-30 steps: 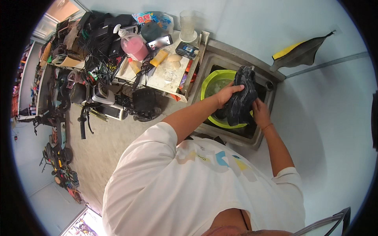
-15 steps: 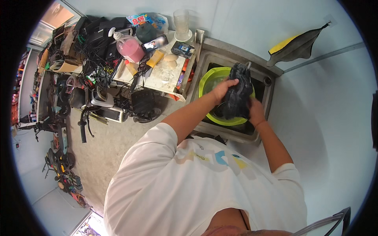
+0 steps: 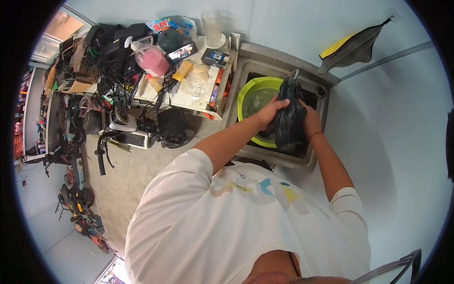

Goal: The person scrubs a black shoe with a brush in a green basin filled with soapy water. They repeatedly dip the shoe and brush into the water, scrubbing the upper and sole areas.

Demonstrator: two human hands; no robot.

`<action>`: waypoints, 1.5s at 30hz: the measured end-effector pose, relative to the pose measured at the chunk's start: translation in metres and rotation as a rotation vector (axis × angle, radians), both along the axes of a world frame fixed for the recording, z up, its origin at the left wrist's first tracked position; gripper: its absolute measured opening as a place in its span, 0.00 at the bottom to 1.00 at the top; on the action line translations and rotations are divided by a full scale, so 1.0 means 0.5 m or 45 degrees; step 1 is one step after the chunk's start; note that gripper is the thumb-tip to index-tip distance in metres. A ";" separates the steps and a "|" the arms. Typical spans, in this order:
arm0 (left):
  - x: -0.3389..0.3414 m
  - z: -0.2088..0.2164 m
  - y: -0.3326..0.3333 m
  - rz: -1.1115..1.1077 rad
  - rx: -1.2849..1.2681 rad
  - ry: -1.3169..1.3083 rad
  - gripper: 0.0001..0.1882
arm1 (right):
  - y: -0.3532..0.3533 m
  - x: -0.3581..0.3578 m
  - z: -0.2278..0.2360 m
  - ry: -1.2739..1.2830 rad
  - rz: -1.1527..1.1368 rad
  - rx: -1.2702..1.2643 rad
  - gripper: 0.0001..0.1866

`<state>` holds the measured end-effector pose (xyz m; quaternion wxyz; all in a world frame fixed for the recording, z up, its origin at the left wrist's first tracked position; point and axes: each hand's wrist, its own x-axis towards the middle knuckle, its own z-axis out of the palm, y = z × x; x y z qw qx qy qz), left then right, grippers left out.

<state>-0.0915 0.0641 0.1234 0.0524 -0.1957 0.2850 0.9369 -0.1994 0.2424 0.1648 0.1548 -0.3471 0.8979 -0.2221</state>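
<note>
A bunched, dark cloth (image 3: 290,120), seemingly wet, hangs between my hands over the right part of a lime-green basin (image 3: 242,102). My left hand (image 3: 273,112) grips its left side, thumb lying across the front. On the opposite side, my right hand (image 3: 311,122) is closed on it, with some fingers hidden behind the fabric. Cloudy, sudsy water (image 3: 261,100) shows in the basin, which sits inside a metal sink (image 3: 283,57). A small grey metal tip, perhaps of a tap, shows at the cloth's upper end.
Left of the sink, a cluttered table (image 3: 189,97) bears a pink pump bottle (image 3: 152,59), a phone (image 3: 182,52), a yellow bar-shaped object (image 3: 183,70) and a clear glass (image 3: 213,28). A yellow-and-grey cloth (image 3: 352,51) hangs on the right wall. A handlebar (image 3: 100,156) juts out at left.
Both hands have shifted the dark cloth slightly right and toward me. More of the basin's water now shows on the left, and the cloth hangs in a longer, narrower bunch.
</note>
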 end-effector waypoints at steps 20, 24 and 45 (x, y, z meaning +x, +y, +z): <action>-0.023 -0.012 -0.019 -0.191 -0.157 0.011 0.51 | -0.014 -0.042 -0.258 -1.219 -0.699 -0.831 0.26; -0.003 -0.018 -0.016 -0.151 -0.152 -0.048 0.50 | 0.005 -0.072 -0.264 -1.542 -0.332 -0.880 0.24; -0.011 -0.027 0.033 -0.083 -0.046 -0.153 0.36 | 0.030 -0.062 -0.220 -1.038 -0.295 -0.638 0.26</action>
